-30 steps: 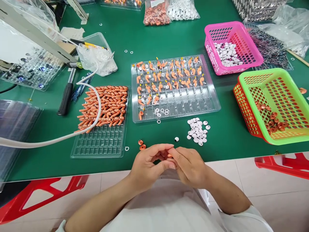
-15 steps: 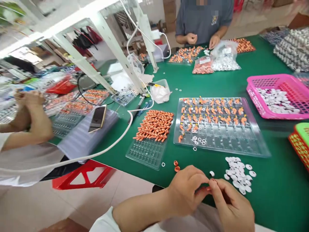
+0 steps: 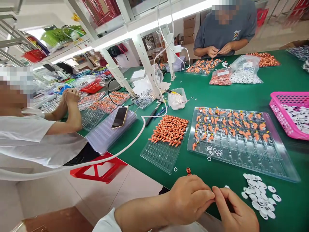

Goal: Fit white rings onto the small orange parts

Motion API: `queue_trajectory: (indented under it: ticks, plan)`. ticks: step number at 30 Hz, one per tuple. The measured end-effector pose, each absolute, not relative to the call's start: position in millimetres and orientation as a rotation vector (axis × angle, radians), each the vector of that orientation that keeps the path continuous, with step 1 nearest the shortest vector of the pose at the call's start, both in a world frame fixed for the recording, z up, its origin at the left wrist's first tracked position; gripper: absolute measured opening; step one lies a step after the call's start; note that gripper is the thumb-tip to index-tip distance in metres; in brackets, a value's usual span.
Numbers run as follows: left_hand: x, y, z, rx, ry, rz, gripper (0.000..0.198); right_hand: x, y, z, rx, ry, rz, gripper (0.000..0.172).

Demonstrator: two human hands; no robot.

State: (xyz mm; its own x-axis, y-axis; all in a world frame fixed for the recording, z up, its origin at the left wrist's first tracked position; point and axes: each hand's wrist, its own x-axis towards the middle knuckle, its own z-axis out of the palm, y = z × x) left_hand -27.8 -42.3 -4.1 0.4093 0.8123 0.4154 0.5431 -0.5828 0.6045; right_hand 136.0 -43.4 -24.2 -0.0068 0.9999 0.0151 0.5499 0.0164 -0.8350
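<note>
My left hand and my right hand meet fingertip to fingertip at the near edge of the green table. Both are closed in a pinch; whatever small part sits between them is hidden. A small orange ring lies just beyond my left hand. To the right of my right hand lies a pile of white discs. Beyond it, a clear compartment tray holds rows of orange pieces. A second clear tray carries a heap of orange pieces.
A pink basket of white discs stands at the right edge. One person in white sits at the left with hands clasped; another in grey works at the far side. A phone lies on stacked trays. A white hose crosses the table.
The view has swung up and left, off the table in front of me and onto the co-workers. My hands stay pinched together at the near edge.
</note>
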Motion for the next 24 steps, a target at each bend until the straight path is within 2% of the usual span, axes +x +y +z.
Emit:
queue_trajectory:
  ticks: [4,7,10,13,16,19,21,24]
  plan:
    - [-39,-41,-5,2.377,1.194,0.907,0.018,131,-40,-26,-1.457,-1.664,0.944,0.044]
    - [-43,-41,-10,2.296,1.241,0.977,0.015,132,-37,-31,-1.362,-1.679,1.014,0.039]
    - [-41,-41,-12,2.001,1.316,1.155,0.01,139,-35,-36,-1.292,-1.684,1.011,0.023]
    - [-40,-41,-10,1.56,1.361,1.206,0.005,144,-35,-37,-1.164,-1.744,1.002,0.027]
    - [-50,-37,-5,1.255,1.417,1.202,0.009,147,-35,-35,-1.075,-1.797,0.982,0.024]
    - [-80,-30,-4,1.225,1.706,1.245,0.011,151,-36,-33,-1.123,-1.808,0.91,0.017]
    - [-106,-25,-6,1.284,2.003,1.24,0.011,155,-36,-34,-1.193,-1.81,0.86,0.016]
    - [-145,-17,-15,1.273,2.201,1.237,0.015,160,-37,-36,-1.259,-1.812,0.839,0.017]
